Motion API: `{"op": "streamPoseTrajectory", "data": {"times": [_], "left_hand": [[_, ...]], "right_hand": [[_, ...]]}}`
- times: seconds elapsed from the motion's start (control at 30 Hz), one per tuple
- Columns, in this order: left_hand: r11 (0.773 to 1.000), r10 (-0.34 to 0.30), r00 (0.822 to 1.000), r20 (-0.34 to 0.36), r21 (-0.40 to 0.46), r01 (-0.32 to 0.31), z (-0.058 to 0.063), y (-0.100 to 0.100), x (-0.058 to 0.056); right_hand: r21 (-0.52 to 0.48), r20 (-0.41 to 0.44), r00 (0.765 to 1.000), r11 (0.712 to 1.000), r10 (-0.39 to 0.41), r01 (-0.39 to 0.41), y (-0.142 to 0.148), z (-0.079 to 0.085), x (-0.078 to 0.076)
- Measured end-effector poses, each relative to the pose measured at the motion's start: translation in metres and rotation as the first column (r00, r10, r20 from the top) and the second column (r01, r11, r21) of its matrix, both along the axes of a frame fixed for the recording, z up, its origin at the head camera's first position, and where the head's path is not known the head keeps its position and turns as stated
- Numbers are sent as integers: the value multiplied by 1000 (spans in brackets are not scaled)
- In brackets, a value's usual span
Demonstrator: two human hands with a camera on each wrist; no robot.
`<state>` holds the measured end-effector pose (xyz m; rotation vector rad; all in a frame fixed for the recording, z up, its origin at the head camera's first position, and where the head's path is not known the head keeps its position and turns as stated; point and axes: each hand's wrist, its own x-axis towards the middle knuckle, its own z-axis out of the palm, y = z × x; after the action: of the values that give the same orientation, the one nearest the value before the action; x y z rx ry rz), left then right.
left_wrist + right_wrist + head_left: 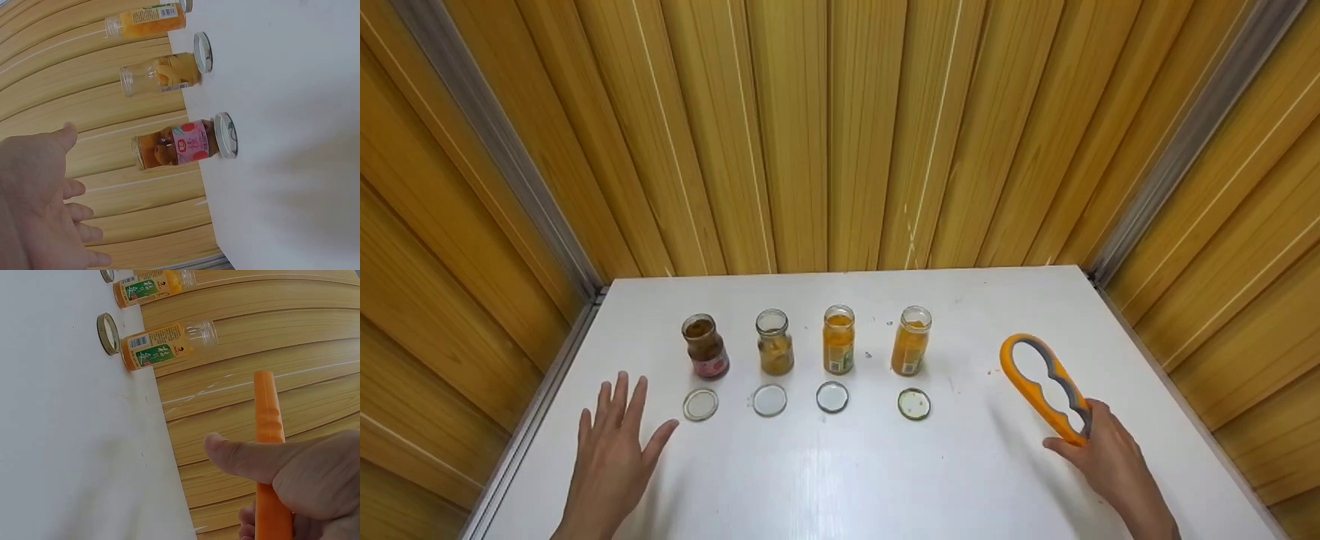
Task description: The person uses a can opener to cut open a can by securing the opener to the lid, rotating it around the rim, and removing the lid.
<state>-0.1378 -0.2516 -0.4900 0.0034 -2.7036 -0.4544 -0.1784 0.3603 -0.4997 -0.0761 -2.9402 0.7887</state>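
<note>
My right hand point(1114, 457) holds an orange and grey jar opener point(1046, 390) by its near end, above the right part of the table. The left hand point(615, 450) is spread with straight fingers over the left side and touches nothing. Closest to it stands a lidless jar of dark fruit with a pink label point(191, 142). To the right follow a jar of pale fruit pieces point(776, 352), a jar of orange fruit point(838, 345) and another orange jar point(157, 346), all without lids.
A row of lids lies in front of the jars on the white table point(840, 480): a far-left lid point(701, 405), two middle lids, and a lid with specks point(914, 403) at the right. Wood-patterned walls point(855, 150) enclose the back and sides.
</note>
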Motion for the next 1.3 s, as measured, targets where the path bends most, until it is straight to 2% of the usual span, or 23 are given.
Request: {"op": "streamPoseTrajectory", "data": {"times": [0.2, 0.53, 0.9, 1.3], "left_hand": [[999, 45, 998, 48, -20, -44, -8, -14, 0], [998, 46, 996, 78, -52, -42, -22, -27, 0], [996, 44, 995, 85, -77, -37, -34, -31, -2], [995, 33, 997, 77, -93, -25, -39, -30, -3]], "right_hand": [[-49, 122, 992, 999, -7, 13, 7, -4, -3], [-81, 186, 982, 996, -21, 36, 13, -18, -5], [-80, 199, 979, 995, -33, 50, 14, -36, -3], [-91, 316, 945, 989, -84, 118, 12, -52, -5]]}}
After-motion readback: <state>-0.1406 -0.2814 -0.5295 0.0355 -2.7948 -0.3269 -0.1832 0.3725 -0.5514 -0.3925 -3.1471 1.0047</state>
